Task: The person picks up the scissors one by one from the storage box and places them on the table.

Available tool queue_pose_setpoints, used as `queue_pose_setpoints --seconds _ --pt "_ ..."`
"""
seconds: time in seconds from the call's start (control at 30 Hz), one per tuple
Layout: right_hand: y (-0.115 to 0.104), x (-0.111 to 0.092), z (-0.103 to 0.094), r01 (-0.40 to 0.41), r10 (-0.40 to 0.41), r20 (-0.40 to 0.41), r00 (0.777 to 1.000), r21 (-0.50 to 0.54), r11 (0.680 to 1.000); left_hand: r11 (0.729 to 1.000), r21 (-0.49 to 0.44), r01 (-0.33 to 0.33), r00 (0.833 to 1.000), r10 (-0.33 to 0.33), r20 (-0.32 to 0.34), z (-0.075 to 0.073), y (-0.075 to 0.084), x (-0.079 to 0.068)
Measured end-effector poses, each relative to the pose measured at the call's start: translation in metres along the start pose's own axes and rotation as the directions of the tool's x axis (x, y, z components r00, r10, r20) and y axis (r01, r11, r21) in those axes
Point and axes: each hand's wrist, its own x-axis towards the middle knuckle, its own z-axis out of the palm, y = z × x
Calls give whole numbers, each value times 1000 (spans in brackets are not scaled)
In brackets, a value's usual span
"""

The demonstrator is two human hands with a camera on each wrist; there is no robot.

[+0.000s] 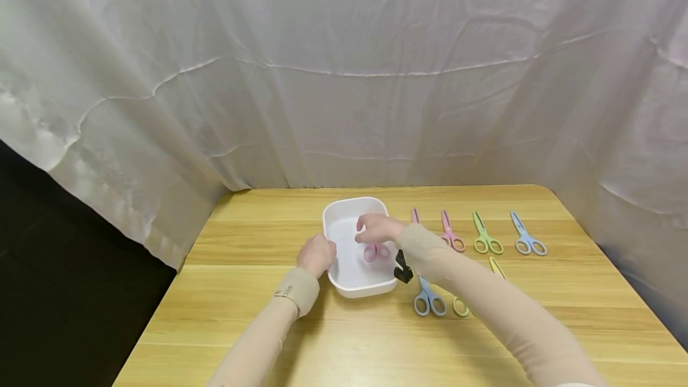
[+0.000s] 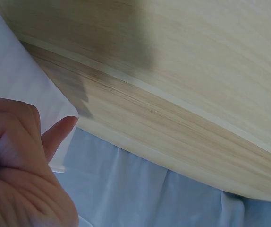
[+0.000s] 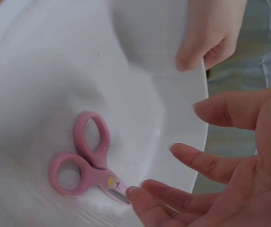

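A white plastic tub (image 1: 355,288) sits on the wooden table in front of me. My left hand (image 1: 317,254) grips its left rim, fingers curled over the edge; the right wrist view also catches that left hand (image 3: 211,35) on the rim. Inside the tub lies one pair of pink scissors (image 3: 95,163), its blades partly hidden behind fingertips. Over the tub hovers my right hand (image 1: 378,229), its fingers spread and loosely bent, holding nothing. In the left wrist view, the thumb of the left hand (image 2: 17,165) lies against the tub's wall (image 2: 27,75).
Right of the tub lie pink scissors (image 1: 457,242), green scissors (image 1: 488,245), light blue scissors (image 1: 529,245), darker blue scissors (image 1: 428,301) and, partly under my right forearm, yellow scissors (image 1: 460,307). Another pink pair (image 1: 415,215) is mostly covered. A pale curtain (image 1: 344,106) hangs behind the table.
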Motion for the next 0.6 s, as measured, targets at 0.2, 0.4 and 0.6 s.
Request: queue_pose_setpoints --seconds 0.2,0.4,0.6 --pt "-1 5 4 -64 66 55 996 -21 998 1000 0 0 1000 0 7 1 0 2" --pt "0 7 6 -186 173 140 975 92 978 1000 -4 3 1000 -3 4 0 0 1" --pt "2 7 9 -259 226 181 957 189 947 1000 1 6 1000 -6 2 0 0 1"
